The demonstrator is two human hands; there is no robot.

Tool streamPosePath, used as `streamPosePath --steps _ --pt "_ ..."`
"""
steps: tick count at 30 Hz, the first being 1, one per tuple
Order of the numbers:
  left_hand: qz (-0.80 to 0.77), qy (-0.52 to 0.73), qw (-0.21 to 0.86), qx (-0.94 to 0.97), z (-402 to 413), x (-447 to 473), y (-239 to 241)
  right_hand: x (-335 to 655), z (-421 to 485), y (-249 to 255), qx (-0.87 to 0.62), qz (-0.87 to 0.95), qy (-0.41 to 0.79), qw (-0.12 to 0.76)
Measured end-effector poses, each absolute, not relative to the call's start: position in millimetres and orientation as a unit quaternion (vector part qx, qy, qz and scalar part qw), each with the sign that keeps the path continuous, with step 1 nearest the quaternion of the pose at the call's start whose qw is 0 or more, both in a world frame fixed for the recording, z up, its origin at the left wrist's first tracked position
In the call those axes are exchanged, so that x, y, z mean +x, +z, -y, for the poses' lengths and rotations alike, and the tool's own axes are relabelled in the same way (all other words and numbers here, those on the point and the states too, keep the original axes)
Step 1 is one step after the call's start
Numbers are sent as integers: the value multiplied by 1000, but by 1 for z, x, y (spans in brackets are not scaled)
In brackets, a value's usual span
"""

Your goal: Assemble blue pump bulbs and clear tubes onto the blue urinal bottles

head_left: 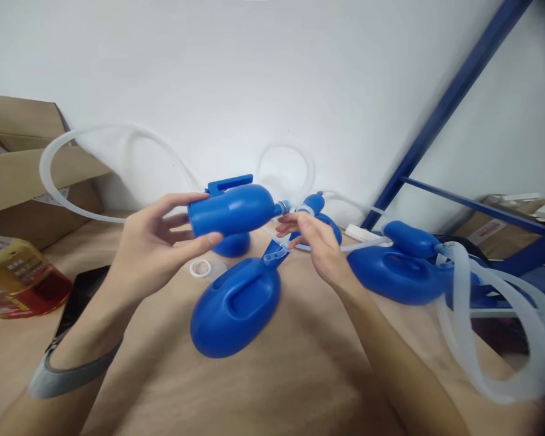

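My left hand (157,242) is wrapped round the wide end of a blue plastic vessel (231,209), held level above the wooden table (277,387). A long clear tube (91,136) loops up and left from it. At the vessel's narrow neck, my right hand (313,239) pinches the clear tube fitting (285,207). Below the hands lies a second blue vessel (234,306) with a handle slot. A small clear ring cap (200,267) sits beside it.
Another blue vessel (399,272) with a thick coil of clear tubing (495,339) lies at the right. A cardboard box (22,169) and a yellow-red packet (18,278) are at the left, with a black phone (79,300) near my left wrist. A blue metal rack frame (454,97) rises at the right.
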State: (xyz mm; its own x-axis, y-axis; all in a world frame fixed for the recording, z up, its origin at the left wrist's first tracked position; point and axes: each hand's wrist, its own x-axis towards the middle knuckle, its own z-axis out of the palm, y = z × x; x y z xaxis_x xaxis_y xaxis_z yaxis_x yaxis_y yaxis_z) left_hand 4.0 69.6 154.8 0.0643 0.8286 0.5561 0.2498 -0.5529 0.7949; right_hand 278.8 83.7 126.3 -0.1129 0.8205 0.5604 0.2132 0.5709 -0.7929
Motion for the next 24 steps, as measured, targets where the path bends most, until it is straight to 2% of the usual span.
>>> streamPosePath --steps 3,8,12,24 --pt "-388 541 249 703 -66 6 153 273 -93 121 -332 656 386 557" --pt "-391 521 229 723 -65 6 153 275 -97 117 -279 627 405 604" --pt "-357 528 186 748 -69 -2 152 277 -92 122 -264 598 450 608" --pt "-295 509 -132 798 -45 -3 162 274 -64 153 -321 579 481 574"
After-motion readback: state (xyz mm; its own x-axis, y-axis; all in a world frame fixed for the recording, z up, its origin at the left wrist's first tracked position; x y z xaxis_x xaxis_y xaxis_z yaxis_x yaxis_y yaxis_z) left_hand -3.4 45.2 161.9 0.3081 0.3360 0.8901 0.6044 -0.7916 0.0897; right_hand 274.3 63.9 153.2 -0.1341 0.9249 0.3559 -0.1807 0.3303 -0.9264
